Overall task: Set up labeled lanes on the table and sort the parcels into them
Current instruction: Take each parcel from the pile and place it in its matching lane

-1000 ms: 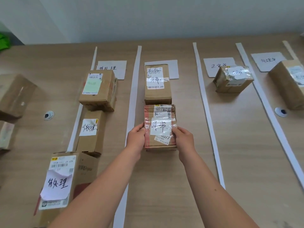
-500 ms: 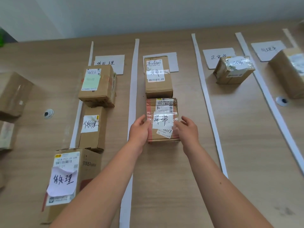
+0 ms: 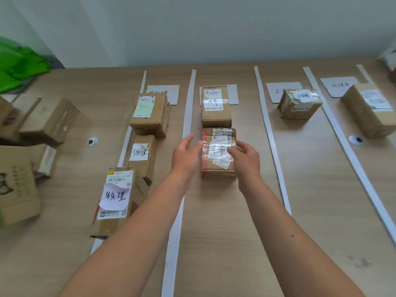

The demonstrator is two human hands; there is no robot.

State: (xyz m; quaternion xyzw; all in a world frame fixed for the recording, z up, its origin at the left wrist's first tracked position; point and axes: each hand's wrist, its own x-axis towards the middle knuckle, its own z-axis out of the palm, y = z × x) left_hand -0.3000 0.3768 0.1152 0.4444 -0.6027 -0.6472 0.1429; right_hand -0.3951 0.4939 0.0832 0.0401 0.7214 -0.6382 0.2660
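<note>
A taped cardboard parcel [image 3: 217,168] with a handwritten white label rests on the table in the second lane, right behind another labeled parcel [image 3: 215,108]. My left hand [image 3: 185,156] hovers just left of it, fingers apart, not touching. My right hand [image 3: 245,158] is open at its right edge, fingers over the label. White paper strips [image 3: 188,108] mark the lanes, with label cards [image 3: 282,91] at the far ends. The first lane holds three parcels [image 3: 116,198]. The third lane has one parcel [image 3: 299,103], the fourth another [image 3: 369,109].
Unsorted boxes [image 3: 49,121] lie piled at the left of the table, one large box [image 3: 16,187] nearest me. Green fabric [image 3: 19,67] sits at the far left. Two round cable grommets [image 3: 93,141] are set into the tabletop. A wall backs the table.
The parcel was pushed forward against the one behind it and set down. Both hands have let go and opened, lifting slightly off its sides.
</note>
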